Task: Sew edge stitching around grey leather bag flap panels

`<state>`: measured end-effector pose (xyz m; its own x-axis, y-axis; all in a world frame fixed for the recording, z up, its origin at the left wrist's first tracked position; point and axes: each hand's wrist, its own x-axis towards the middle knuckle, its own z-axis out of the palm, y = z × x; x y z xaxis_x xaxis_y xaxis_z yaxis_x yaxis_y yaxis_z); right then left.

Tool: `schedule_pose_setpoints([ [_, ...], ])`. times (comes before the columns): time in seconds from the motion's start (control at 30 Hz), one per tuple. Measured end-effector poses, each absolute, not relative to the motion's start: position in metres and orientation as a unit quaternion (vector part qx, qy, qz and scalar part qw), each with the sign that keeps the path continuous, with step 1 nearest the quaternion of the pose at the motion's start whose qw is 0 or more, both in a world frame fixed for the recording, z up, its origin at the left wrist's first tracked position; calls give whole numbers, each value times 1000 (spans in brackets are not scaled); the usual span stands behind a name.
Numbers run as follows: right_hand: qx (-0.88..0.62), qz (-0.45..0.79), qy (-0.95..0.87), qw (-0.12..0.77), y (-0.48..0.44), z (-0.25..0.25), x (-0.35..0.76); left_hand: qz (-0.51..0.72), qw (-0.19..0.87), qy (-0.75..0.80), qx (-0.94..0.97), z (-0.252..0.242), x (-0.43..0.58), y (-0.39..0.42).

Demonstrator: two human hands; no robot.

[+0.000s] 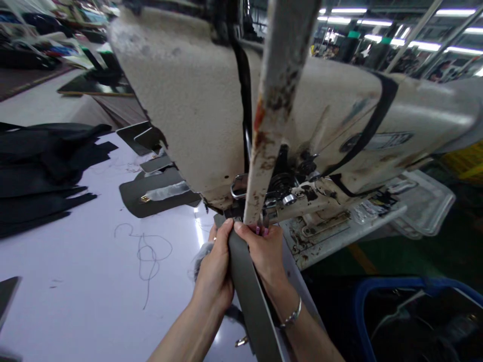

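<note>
So, left hand: curled shut around the grey strap.
Right hand: gripping it too, beside the left.
Strap: rising to just under the sewing machine.
Table: holding black fabric and a grey panel.

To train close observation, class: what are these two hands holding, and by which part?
The left hand and right hand together grip a long grey leather-like strap by its upper end, close beneath the cream sewing machine head.
</note>
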<state>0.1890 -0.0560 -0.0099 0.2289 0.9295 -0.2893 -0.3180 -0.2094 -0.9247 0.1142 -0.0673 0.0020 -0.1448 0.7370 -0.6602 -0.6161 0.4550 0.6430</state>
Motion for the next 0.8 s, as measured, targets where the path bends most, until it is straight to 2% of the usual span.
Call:
schedule_pose_setpoints([
  [0.1, -565, 548, -290, 544, -55, -5, 193, 543, 645, 537, 13, 4, 117, -63],
  [0.37, -573, 530, -321, 536, -55, -6, 196, 591, 621, 511, 62, 3, 114, -54],
  [0.57, -566, 509, -409, 503, -66, -10, 217, 578, 635, 509, 59, 3, 114, -54],
  [0.67, -621, 396, -459, 497, -77, -5, 250, 563, 647, 511, 64, 2, 113, -55],
  [0.8, -661, 127, -443, 592, -78, 16, 320, 545, 663, 508, 65, -3, 112, -55],
])
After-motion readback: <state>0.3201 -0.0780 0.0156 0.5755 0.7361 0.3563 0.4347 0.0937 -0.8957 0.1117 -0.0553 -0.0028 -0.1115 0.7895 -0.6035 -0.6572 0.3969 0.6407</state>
